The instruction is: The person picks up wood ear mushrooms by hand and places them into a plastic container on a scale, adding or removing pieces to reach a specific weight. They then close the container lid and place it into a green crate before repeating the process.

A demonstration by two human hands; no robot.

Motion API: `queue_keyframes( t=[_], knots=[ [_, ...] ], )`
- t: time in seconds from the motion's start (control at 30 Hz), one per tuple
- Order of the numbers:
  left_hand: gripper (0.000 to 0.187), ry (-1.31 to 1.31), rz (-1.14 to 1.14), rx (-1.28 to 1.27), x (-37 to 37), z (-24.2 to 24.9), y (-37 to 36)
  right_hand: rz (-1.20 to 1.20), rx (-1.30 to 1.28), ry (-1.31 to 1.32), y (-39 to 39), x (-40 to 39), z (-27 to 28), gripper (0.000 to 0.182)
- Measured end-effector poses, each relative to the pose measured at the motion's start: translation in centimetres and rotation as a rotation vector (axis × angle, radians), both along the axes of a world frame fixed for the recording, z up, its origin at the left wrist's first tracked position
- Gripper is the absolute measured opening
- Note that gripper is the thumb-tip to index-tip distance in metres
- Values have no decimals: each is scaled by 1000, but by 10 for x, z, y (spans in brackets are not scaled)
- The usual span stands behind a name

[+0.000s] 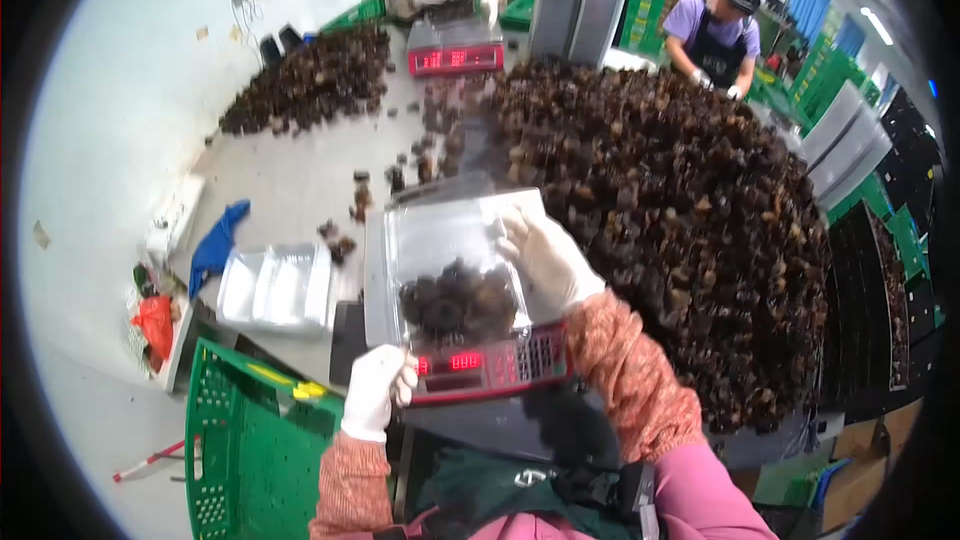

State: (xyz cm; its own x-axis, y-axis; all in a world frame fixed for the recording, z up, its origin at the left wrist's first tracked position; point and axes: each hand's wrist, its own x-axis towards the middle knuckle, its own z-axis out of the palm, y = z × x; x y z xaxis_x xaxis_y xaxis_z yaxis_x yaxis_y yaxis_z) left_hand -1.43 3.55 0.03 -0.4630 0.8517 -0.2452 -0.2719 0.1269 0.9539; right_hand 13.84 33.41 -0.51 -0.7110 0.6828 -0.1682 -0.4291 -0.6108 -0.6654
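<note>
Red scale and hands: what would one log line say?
right hand: at clear container | left hand: by red scale's front | dark pieces: in container

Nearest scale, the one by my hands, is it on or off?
On: the nearest scale shows red digits glowing on the side facing you.

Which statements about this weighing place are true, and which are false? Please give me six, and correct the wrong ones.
1. The right hand is at the side of the clear container. True.
2. The left hand is by the near scale's front left corner. True.
3. That scale shows green digits. False: its digits glow red.
4. The blue cloth lies inside the green crate. False: it lies beside the pale trays.
5. A large heap of dark pieces lies right of that scale. True.
6. The co-worker in purple has bare hands. False: they wear white gloves.
</note>
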Motion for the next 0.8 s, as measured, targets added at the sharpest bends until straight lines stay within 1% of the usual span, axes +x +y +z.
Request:
queue_keyframes(
  t=[0.03,0.07,0.13,0.2,0.23,0.27,0.3,0.33,0.37,0.4,0.43,0.47,0.5,0.53,0.57,0.6,0.63,0.67,0.7,0.73,0.8],
  knots=[
    [28,-48,22,-19,-1,-3,2,-23,48,52,-10,3,22,38],
    [36,-5,2,-4,-3,-9,2,-40,78,97,-22,9,38,37],
    [45,-137,7,4,-7,-8,2,-51,685,-243,-20,34,33,43],
    [51,-395,-42,51,-11,2,0,-7,1021,-655,-47,58,40,45],
    [46,-418,-79,70,-13,3,-2,-36,1110,-737,-63,68,42,50],
    [44,-314,-61,39,-11,1,-1,-65,1190,-822,-77,77,39,55],
    [42,-210,-45,3,-9,-3,-1,76,976,-857,-83,84,32,43],
    [39,-105,-31,-31,-7,-6,-1,147,803,-779,-84,88,31,39],
    [33,-60,-52,-26,-7,-8,-1,216,631,-697,-86,91,32,36],
    [27,-129,-38,-51,-7,-7,1,287,461,-613,-89,93,33,32],
    [26,-148,-54,-26,-7,-7,1,264,390,-524,-91,93,26,24],
    [26,-173,-63,-6,-6,-6,1,244,327,-476,-92,90,19,23],
    [29,-172,-49,-117,-4,0,5,229,287,-468,-95,90,25,22],
    [31,-238,-91,-61,-6,-2,6,230,245,-463,-97,88,32,21],
    [32,-190,-122,-12,-6,0,9,188,225,-442,-98,87,32,20],
    [32,-183,-78,-102,-1,6,10,184,198,-432,-99,88,29,20],
    [32,-205,-66,-43,2,-2,13,185,217,-461,-102,89,34,18],
    [31,-304,-143,-21,0,-2,14,192,247,-485,-103,87,37,16],
    [30,-129,-85,-57,5,-4,18,197,199,-476,-98,88,30,13],
    [27,-109,-64,-49,9,-6,20,189,155,-469,-93,89,23,10],
    [25,-103,-32,-36,14,-6,21,228,149,-417,-84,97,11,6]
  ],
)
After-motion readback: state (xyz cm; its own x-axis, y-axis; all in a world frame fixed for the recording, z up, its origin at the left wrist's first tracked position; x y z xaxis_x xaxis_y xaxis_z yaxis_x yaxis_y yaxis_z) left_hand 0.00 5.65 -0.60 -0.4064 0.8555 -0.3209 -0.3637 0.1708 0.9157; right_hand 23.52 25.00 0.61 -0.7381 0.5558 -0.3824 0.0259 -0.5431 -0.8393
